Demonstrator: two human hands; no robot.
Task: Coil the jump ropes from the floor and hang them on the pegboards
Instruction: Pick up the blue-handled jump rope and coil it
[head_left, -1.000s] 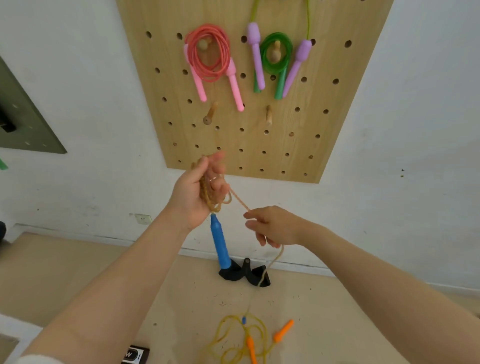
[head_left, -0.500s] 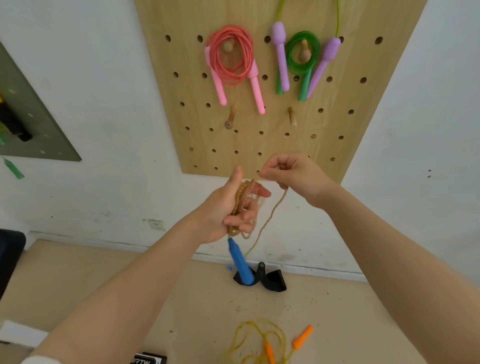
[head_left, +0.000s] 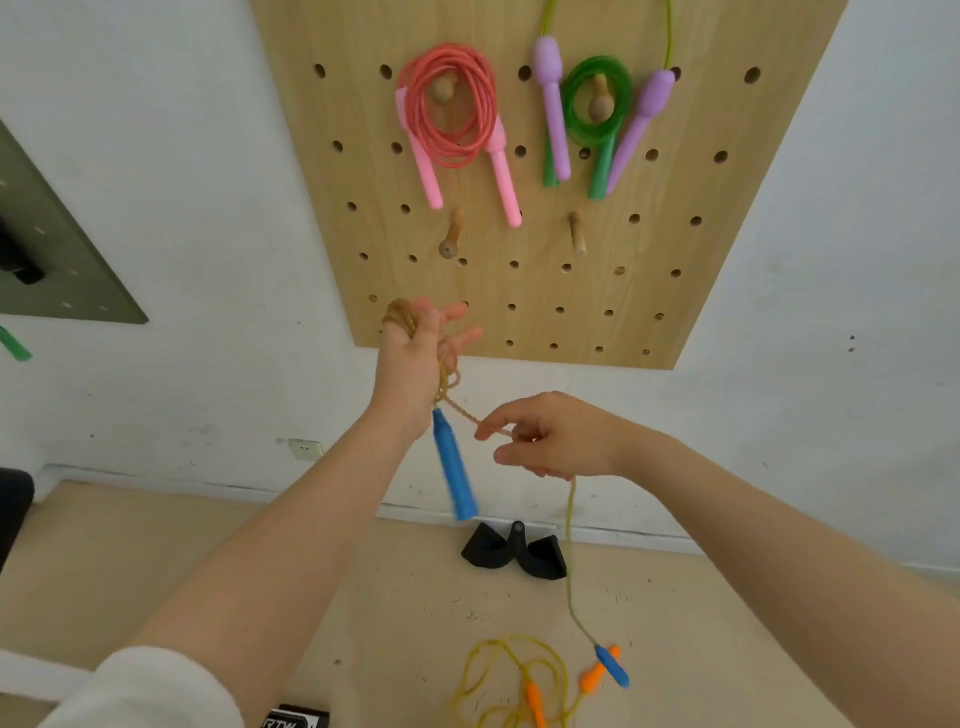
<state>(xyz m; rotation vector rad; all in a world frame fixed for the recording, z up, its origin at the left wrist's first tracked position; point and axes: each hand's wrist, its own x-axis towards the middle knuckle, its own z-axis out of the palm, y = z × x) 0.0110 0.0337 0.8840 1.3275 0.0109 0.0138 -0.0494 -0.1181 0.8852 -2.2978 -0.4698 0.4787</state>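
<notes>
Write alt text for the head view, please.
The left hand holds coils of a tan braided jump rope with blue handles, while the right hand pinches its free length. Behind, a wooden pegboard carries a coiled pink rope and green rope.

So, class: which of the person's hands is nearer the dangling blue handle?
Left. The left hand holds the coils right above the blue handle; the right hand pinches the rope beside it.

the rope (head_left: 451, 375) coiled in the left hand (head_left: 410, 358) is tan with blue handles (head_left: 456, 467). on the pale wood pegboard (head_left: 649, 270) hang a coral rope with pink handles (head_left: 453, 111), a green rope (head_left: 597, 104) and lilac handles (head_left: 551, 104). a yellow rope with orange handles (head_left: 524, 680) lies on the beige floor (head_left: 156, 561) near a black object (head_left: 511, 551).
</notes>
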